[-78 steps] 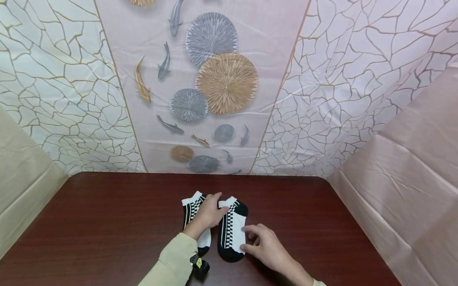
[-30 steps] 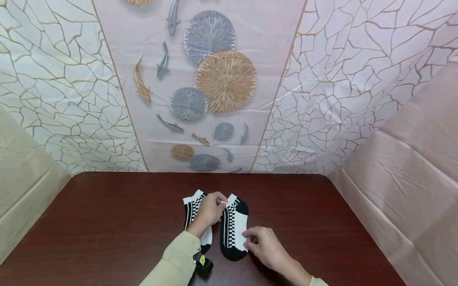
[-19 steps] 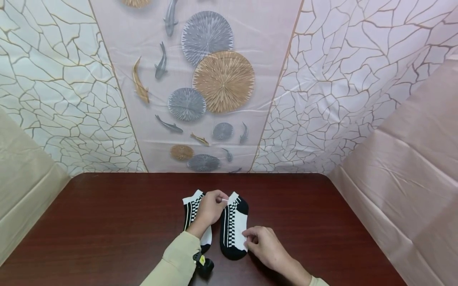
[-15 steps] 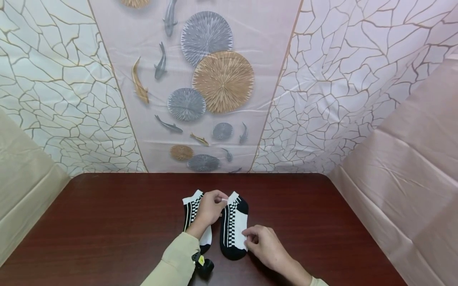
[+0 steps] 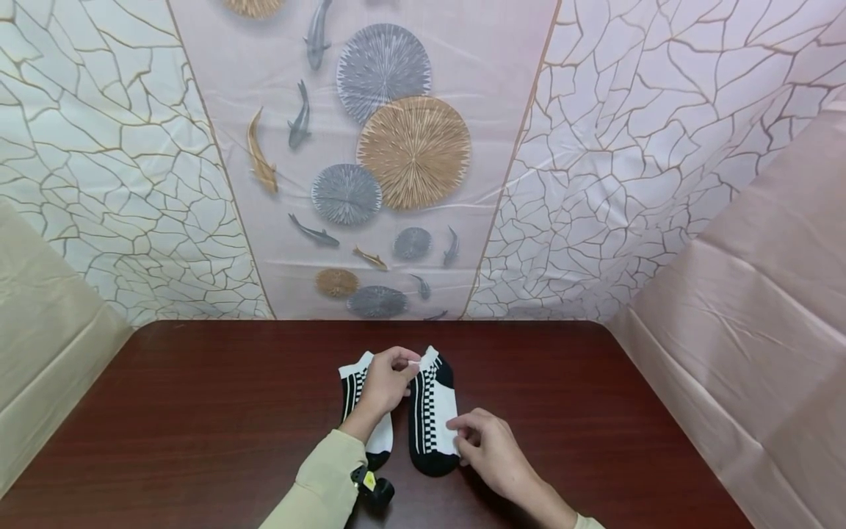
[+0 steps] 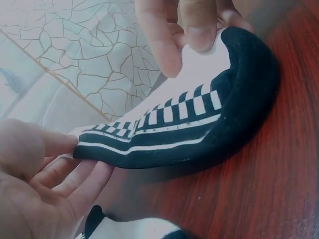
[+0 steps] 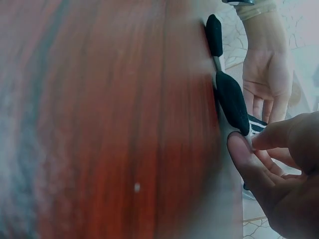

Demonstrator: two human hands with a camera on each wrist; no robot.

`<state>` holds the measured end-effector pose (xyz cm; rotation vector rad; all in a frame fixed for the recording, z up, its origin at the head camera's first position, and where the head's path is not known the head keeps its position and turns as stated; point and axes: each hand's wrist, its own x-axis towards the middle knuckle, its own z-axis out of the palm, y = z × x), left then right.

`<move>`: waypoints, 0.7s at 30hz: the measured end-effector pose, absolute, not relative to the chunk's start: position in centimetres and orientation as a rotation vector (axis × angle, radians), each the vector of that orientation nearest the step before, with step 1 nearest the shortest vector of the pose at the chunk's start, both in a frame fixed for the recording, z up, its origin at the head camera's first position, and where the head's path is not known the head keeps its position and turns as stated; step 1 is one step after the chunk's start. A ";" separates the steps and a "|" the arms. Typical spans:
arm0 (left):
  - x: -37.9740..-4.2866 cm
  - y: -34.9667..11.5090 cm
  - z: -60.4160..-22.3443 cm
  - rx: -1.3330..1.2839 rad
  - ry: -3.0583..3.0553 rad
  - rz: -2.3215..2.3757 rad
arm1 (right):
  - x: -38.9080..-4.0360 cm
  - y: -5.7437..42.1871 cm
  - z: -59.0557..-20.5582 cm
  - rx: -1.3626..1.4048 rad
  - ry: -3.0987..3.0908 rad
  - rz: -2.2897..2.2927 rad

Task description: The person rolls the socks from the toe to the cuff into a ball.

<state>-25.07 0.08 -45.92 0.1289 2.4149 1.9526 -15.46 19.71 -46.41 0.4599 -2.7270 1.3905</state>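
A black-and-white ankle sock point(image 5: 436, 411) with a checkered stripe lies in front of me, sole part to the right. My left hand point(image 5: 388, 378) pinches its white cuff between thumb and fingers. Lower down, my right hand point(image 5: 492, 448) pinches the sock's right edge near the black toe. In the left wrist view the sock point(image 6: 174, 119) bends between both hands, its cuff end lifted off the table. Under my left wrist lies a matching sock point(image 5: 380, 441), partly hidden by the hand and forearm.
The dark red-brown table point(image 5: 198, 419) reaches back to a patterned cloth wall point(image 5: 370, 147). Beige cloth panels point(image 5: 740, 367) stand at both sides. A black wrist camera point(image 5: 377, 494) hangs at my left sleeve, close to the second sock's toe.
My left fingers have gone from spread over the cuff to pinching it. Over the last half second, both hands have shifted slightly away from me with the right-hand sock. The other sock stays put.
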 end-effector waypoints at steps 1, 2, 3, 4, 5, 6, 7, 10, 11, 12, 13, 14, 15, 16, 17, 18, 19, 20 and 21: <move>-25.0 0.0 -45.9 0.128 2.413 1.958 | -15.5 19.7 -46.4 0.460 -2.728 1.393; -25.0 0.0 -45.8 0.132 2.411 1.966 | -15.4 19.7 -46.4 0.463 -2.727 1.396; -25.0 0.0 -45.7 0.135 2.410 1.975 | -15.4 19.7 -46.3 0.465 -2.725 1.399; -25.0 -0.1 -45.7 0.138 2.408 1.981 | -15.4 19.7 -46.3 0.467 -2.724 1.404; -25.0 -0.1 -45.6 0.137 2.406 1.986 | -15.4 19.7 -46.3 0.469 -2.722 1.408; -25.0 -0.2 -45.6 0.137 2.404 1.992 | -15.4 19.7 -46.2 0.471 -2.720 1.413; -25.0 -0.2 -45.6 0.133 2.404 1.995 | -15.4 19.6 -46.2 0.474 -2.716 1.420; -25.0 -0.5 -45.7 0.119 2.399 2.003 | -15.4 19.4 -46.2 0.483 -2.707 1.434; -25.0 -0.6 -45.7 0.114 2.397 2.007 | -15.4 19.3 -46.1 0.487 -2.702 1.436; -25.0 -0.7 -45.7 0.109 2.397 2.009 | -15.4 19.2 -46.1 0.491 -2.699 1.436; -25.0 -0.8 -45.7 0.105 2.396 2.011 | -15.4 19.2 -46.1 0.495 -2.695 1.435; -24.9 -0.9 -45.7 0.103 2.396 2.011 | -15.4 19.1 -46.1 0.498 -2.693 1.433; -24.9 -1.0 -45.7 0.099 2.395 2.012 | -15.4 19.0 -46.1 0.502 -2.690 1.432; -24.9 -1.1 -45.6 0.091 2.393 2.012 | -15.4 19.0 -46.1 0.506 -2.688 1.430; -24.8 -1.2 -45.6 0.087 2.389 2.014 | -15.4 18.9 -46.1 0.508 -2.687 1.430; -24.8 -1.3 -45.6 0.086 2.385 2.017 | -15.4 18.8 -46.1 0.513 -2.686 1.430; -24.7 -1.4 -45.5 0.086 2.380 2.019 | -15.4 18.7 -46.1 0.518 -2.684 1.429; -24.7 -1.6 -45.5 0.086 2.377 2.021 | -15.4 18.6 -46.0 0.525 -2.683 1.432; -24.6 -1.7 -45.4 0.085 2.372 2.024 | -15.4 18.5 -46.0 0.531 -2.681 1.436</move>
